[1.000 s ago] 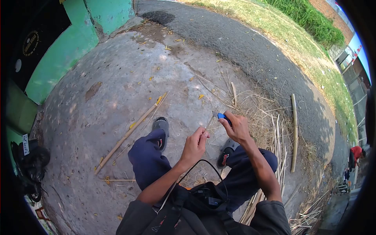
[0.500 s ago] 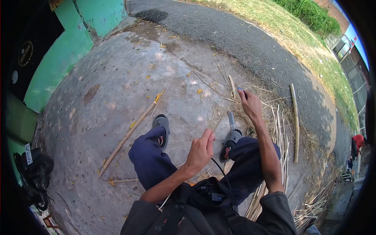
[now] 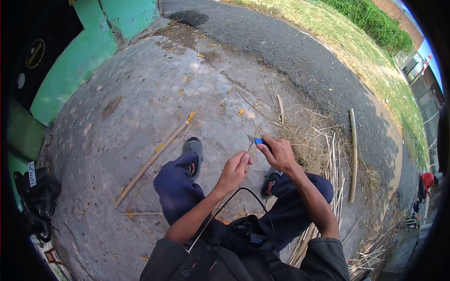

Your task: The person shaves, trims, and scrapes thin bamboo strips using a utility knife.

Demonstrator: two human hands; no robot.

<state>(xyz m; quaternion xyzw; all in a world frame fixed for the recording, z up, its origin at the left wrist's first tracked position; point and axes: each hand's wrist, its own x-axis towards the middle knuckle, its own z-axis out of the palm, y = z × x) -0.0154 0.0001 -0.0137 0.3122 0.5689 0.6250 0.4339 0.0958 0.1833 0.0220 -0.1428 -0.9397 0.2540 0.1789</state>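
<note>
My left hand (image 3: 234,171) is closed around a thin pale strip (image 3: 250,146), which looks like split bamboo; a short end pokes out above the fingers. A pale length also runs down past my left forearm toward my lap. My right hand (image 3: 280,153) grips a small knife with a blue handle (image 3: 258,141), and its grey blade (image 3: 251,138) points left, close to the strip's upper end. Whether blade and strip touch, I cannot tell. Both hands are close together above the ground, between my knees.
A long bamboo pole (image 3: 154,158) lies at left, a shorter pole (image 3: 353,154) at right. Fibre shavings (image 3: 311,136) and split strips (image 3: 333,161) lie beside my right leg. A black cord (image 3: 243,189) loops above my lap. A person in red (image 3: 427,180) is far right.
My right hand has come down and left with the knife, from well above the strip's end to right beside my left hand. My left hand has moved slightly left and up.
</note>
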